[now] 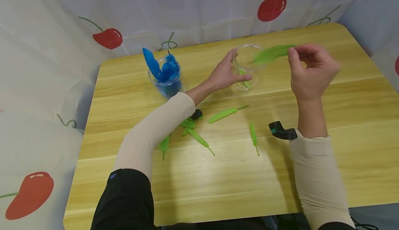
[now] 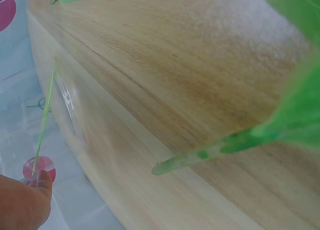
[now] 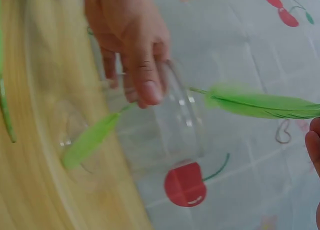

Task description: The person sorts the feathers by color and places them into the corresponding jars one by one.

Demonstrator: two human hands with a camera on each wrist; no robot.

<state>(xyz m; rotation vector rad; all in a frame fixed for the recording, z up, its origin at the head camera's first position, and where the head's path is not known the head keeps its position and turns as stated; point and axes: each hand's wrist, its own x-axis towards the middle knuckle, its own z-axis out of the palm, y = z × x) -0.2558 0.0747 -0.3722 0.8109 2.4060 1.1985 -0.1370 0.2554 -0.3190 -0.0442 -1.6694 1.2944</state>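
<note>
At a wood-grain desk [image 1: 358,153], your right hand [image 1: 313,69] pinched a green feather [image 1: 274,53] by its tip, the quill aimed toward the mouth of a clear jar [image 1: 250,70] that your left hand [image 1: 225,72] gripped from the side. A second green feather [image 1: 245,81] slanted inside that jar. The step in hand looked like filling it with green plumes; the next move seemed to call for guiding the quill past the rim and easing the pinch while your other hand steadied the rounded, see-through wall.

The held plume was flat and soft, fluffed with down near its slim stem, and probably light enough to bend against the edge. Loose green feathers [image 1: 224,115] lay scattered across the smooth, glossy boards, some partly hidden by your beige left sleeve [image 1: 156,122]. To the left, vivid blue feathers [image 1: 169,69] crowded another clear container [image 1: 168,83].
</note>
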